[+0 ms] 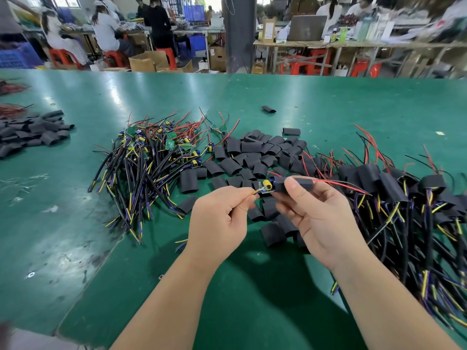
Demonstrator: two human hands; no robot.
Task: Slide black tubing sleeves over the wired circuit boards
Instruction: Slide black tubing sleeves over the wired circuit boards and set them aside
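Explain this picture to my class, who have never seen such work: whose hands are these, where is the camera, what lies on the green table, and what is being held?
There is one picture, taken by a camera worn on the worker's head, looking down at their own bare hands. The left hand pinches the wires of a small circuit board with a yellow part. The right hand holds a short black tubing sleeve partly over that board. On the green table lie a heap of bare wired boards, a heap of loose black sleeves, and at right a heap of boards already sleeved.
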